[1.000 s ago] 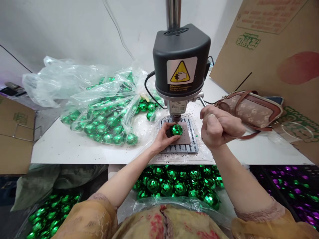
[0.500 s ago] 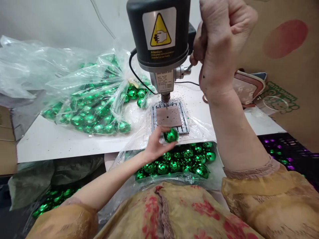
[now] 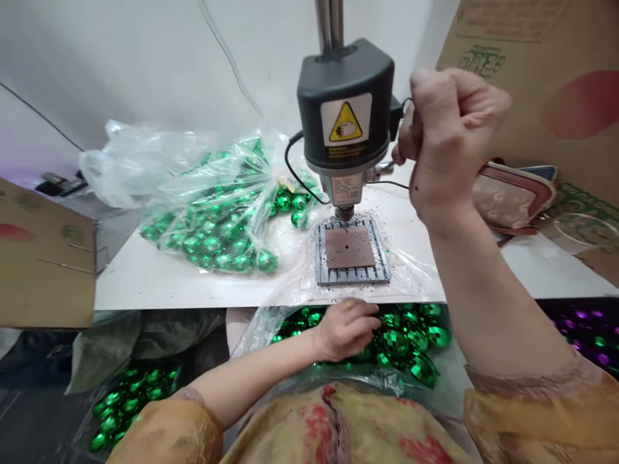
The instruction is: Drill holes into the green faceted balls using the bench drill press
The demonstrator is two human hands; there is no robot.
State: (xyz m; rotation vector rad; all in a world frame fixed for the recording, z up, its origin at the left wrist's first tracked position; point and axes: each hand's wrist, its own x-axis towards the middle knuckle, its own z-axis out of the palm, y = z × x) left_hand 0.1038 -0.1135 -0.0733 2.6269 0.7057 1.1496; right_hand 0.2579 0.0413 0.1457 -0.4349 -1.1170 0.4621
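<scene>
My right hand (image 3: 447, 135) is closed in a raised fist around the feed lever (image 3: 383, 169) of a small bench drill press (image 3: 345, 116); most of the lever is hidden by the fist. Low in front of me, my left hand (image 3: 347, 330) reaches among shiny green mirror balls (image 3: 395, 341) in an opened clear plastic bag (image 3: 372, 380). Its fingers curl downward, and whatever lies under them is hidden. Below the drill chuck (image 3: 345, 212), a brown plate (image 3: 360, 248) with a dark hole lies on the slotted metal base (image 3: 353, 281), with dark shavings scattered around.
A clear bag of green balls (image 3: 207, 238) lies on the white table (image 3: 155, 290) at left. A pinkish purse (image 3: 503, 193) and a clear cup (image 3: 580, 232) stand at right beside a cardboard box (image 3: 522, 77). More green balls (image 3: 126, 403) and purple ones (image 3: 585, 328) sit lower down.
My left hand, which held a green mirror ball before the drill base, has dropped to the balls in the bag. My right hand keeps hold of the lever. The view has shifted.
</scene>
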